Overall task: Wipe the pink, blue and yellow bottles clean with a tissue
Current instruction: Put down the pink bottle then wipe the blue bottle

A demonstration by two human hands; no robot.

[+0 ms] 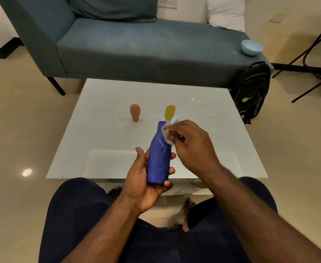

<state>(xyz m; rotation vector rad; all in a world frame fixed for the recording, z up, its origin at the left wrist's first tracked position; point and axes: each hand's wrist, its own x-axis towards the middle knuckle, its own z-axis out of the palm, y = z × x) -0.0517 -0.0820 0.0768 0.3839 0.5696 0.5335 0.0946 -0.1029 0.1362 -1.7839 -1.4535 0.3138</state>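
Left grip (146,179) wraps the blue bottle (158,158); right grip (186,141) pinches tissue (166,132) against its shoulder. Hard rubbing there could lever the bottle loose.

left grip (146,179) curled, right grip (190,143) pinching

Single wide-angle head view, looking forward and down from above the seated person's lap, left hand (146,179) and right hand (190,141) close at frame centre, white table (102,141) just beyond, sofa (136,48) across the top, edges bowed by the lens
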